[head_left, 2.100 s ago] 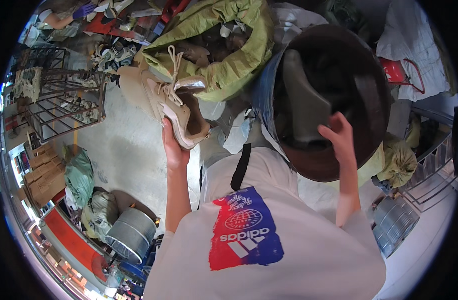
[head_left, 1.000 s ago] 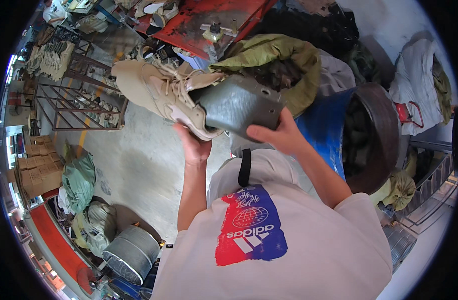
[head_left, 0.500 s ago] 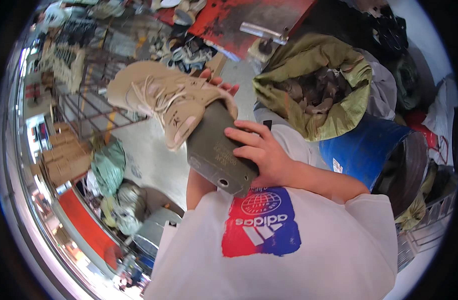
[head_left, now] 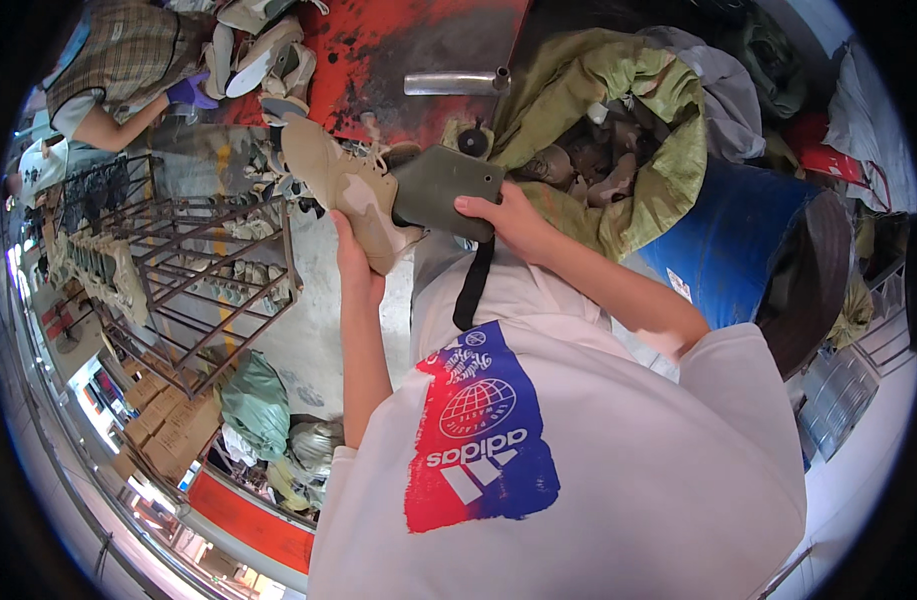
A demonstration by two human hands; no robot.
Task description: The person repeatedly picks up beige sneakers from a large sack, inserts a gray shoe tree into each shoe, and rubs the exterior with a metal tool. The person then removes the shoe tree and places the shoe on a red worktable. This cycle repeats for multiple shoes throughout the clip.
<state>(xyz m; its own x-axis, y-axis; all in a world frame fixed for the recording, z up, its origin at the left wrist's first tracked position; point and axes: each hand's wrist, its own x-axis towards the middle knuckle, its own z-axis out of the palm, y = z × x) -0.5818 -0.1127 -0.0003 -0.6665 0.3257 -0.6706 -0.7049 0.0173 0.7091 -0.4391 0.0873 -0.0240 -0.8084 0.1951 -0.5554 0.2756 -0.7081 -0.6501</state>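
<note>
A beige lace-up shoe (head_left: 328,178) is held out in front of my waist, its toe pointing up and to the left. My left hand (head_left: 356,255) is closed round the shoe from below, with the thumb along its side. From the shoe's opening sticks a dark olive shoe last (head_left: 443,195). My right hand (head_left: 515,222) grips the last's outer end, thumb on top. How deep the last sits inside the shoe is hidden. A black strap (head_left: 473,285) hangs just below the right hand, against my clothes.
A red worktable (head_left: 378,50) carries a metal bar (head_left: 456,82) and several shoes. To the right are a yellow-green sack (head_left: 668,170) of brownish pieces and a blue drum (head_left: 713,230). A metal rack (head_left: 218,260) stands left; beyond it a co-worker wears a purple glove (head_left: 191,92).
Shoe and last have moved up, away from my chest, and turned so the shoe's side shows. My left hand, mostly hidden behind the shoe before, now shows. My view has shifted; a co-worker appears.
</note>
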